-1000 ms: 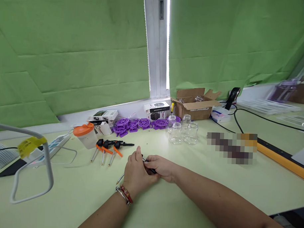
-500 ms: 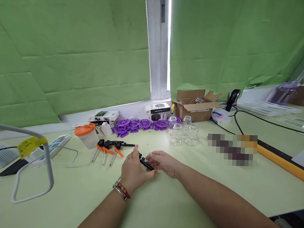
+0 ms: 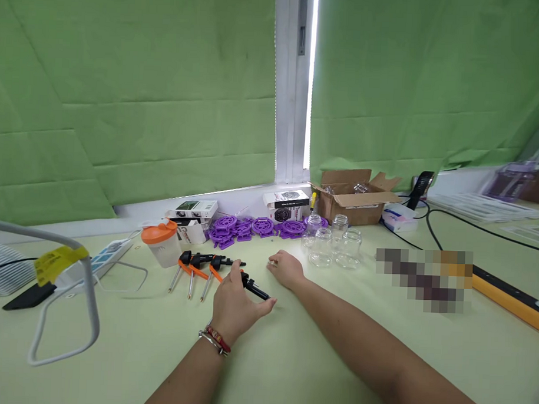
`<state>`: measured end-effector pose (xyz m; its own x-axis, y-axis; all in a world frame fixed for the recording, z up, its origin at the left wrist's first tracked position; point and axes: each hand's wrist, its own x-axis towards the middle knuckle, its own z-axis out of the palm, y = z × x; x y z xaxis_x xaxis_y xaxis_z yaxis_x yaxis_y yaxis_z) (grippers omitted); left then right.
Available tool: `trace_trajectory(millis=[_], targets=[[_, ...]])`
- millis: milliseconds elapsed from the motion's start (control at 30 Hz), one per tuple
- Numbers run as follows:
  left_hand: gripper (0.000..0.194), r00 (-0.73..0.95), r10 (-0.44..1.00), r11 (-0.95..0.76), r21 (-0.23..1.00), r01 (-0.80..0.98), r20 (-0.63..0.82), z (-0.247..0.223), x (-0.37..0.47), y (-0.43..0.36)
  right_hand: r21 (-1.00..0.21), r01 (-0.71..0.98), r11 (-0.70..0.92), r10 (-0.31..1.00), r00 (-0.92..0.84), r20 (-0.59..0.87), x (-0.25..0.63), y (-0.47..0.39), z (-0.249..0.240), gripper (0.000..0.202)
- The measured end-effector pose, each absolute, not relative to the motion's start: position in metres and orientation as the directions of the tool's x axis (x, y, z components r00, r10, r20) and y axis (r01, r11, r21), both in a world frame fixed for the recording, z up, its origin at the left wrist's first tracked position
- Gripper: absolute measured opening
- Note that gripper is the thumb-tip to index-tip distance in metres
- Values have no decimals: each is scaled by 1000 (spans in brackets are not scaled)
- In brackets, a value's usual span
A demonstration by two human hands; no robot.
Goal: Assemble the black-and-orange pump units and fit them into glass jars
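Note:
My left hand (image 3: 238, 304) is wrapped round a black tool (image 3: 256, 289), whose dark end sticks out between the thumb and fingers. My right hand (image 3: 287, 268) is apart from it, low over the table further forward, its fingertips pinched on something small that I cannot make out. Left of my hands lie several black tools (image 3: 201, 260) with orange levers and metal rods. Several purple plastic wheel-like parts (image 3: 263, 226) lie in a row behind, and several clear glass jars (image 3: 323, 248) stand to the right of them.
A cup with an orange lid (image 3: 162, 242) and a power strip (image 3: 111, 255) are at the left, near a grey metal frame (image 3: 93, 308). An open cardboard box (image 3: 357, 208) stands at the back. Black cables and an orange-black bar (image 3: 505, 295) are at the right.
My right hand has moved away from the black tool, forward and slightly right, and its fingers have drawn together. My left hand keeps its hold. The view has shifted a little.

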<state>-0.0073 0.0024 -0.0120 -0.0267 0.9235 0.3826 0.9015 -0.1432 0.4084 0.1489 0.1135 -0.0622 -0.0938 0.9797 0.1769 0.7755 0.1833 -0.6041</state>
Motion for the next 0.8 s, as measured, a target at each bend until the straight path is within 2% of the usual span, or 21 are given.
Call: trace_trajectory(millis=[100,333,533,567,667,800], targets=[[103,-26,927,-144,421,896,374,-11,-9,3,-570,798,195,978,-111,178,145,119,-61,16],[102,-33,945,-135,478,868,327,-5,-9,2,-524,813,253,965,-175,194,143,121,-60,15],[97,-42,952,-153,588,794,304,-1,-15,2,-561,736,378,925,-273,265,144,98,-44,12],[95,-37,953,-166,616,770,302,0,-17,2,-575,700,424,905,-302,300,146,89,-37,11],[85,11,964,-206,718,665,266,4,-23,2,-595,440,672,739,-445,506,150,58,-16,12],[76,153,969,-243,839,487,192,6,-27,0,-442,285,851,521,-572,634,155,28,3,16]])
